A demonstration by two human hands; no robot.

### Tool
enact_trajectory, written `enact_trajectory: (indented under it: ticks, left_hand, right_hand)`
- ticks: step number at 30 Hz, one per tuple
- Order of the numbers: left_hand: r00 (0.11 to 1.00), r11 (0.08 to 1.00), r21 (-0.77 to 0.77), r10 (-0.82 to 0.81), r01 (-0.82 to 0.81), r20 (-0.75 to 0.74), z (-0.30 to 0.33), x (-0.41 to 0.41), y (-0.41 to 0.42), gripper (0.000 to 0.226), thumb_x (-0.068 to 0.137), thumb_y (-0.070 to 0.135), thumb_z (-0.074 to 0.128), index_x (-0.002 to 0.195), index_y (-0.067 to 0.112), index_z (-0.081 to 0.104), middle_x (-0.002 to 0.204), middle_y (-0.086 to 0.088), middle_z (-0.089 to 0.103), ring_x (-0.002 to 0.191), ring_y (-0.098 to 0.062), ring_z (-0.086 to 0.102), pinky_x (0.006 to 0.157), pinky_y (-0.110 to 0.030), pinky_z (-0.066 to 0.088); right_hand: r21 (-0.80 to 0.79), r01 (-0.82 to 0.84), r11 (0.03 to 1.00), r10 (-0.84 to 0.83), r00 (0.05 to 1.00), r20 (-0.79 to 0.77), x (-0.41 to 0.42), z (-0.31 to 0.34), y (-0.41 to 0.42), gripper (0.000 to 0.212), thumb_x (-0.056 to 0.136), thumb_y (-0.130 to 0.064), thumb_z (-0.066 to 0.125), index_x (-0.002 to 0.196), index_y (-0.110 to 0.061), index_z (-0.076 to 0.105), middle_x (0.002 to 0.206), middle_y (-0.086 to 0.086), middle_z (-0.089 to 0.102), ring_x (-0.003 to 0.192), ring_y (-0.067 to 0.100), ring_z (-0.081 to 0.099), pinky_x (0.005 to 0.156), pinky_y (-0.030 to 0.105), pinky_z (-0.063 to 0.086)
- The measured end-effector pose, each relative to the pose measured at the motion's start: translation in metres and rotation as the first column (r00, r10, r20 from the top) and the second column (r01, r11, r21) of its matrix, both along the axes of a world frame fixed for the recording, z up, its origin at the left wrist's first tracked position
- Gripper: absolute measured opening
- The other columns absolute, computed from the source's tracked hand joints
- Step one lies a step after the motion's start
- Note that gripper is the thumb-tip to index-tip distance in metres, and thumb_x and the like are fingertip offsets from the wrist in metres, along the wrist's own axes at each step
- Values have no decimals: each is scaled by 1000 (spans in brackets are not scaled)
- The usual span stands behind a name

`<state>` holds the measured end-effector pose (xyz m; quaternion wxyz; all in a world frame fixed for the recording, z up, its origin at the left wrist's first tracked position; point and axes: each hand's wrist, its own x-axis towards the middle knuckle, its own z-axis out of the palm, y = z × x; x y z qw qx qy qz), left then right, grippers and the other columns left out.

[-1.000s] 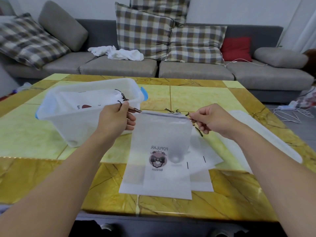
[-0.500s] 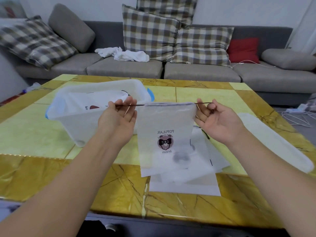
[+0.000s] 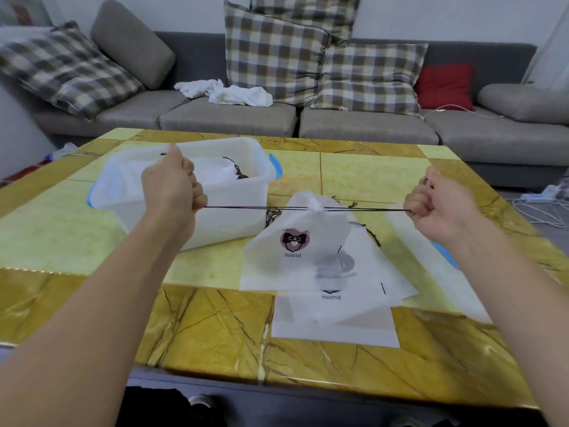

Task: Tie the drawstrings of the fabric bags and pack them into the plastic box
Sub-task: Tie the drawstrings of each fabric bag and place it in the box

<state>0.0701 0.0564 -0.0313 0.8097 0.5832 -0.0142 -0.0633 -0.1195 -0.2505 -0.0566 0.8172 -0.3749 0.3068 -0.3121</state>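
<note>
Bag (image 3: 295, 248) mouth cinched, drawstrings (image 3: 240, 207) taut

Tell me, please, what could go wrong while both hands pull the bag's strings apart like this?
The left hand and right hand stretch the drawstrings taut, so a thin string may snap or slip free. The bag hangs cinched above the pile of bags; its dangling cloth might drag those out of place. The left hand is close to the plastic box and could knock it.

Grey sofa (image 3: 277, 118) behind marble table (image 3: 215, 334)
</note>
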Motion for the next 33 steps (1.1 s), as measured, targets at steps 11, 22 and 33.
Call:
enact_trajectory:
  ticks: [11,22,33]
  left_hand:
    - [849,843,163,-526,513,48,-15,-57,-44,19,87,15,30,71,20,38,61,3,23,53,-16,20,45,-24,22]
    - [772,771,61,-627,634,-107,-20,-80,-57,24,106,16,46,95,8,66,66,2,68,55,-3,56,48,-12,46]
    - [685,706,2,-687,709,-242,-18,-85,-56,26,102,19,35,80,18,49,59,-1,42,44,-8,24,36,-17,17]
  right_hand:
    - [-437,-453,777,346,888,-304,12,3,59,32,103,-29,53,74,-14,51,62,0,30,56,15,19,48,26,16]
    - [-852,-293,434,432,897,-88,23,20,137,36,95,5,60,128,-11,62,99,13,77,100,12,71,80,39,61]
    - [-690,-422,588,483,868,-119,32,-4,120,26,93,4,62,118,1,69,106,15,76,95,21,73,83,25,57]
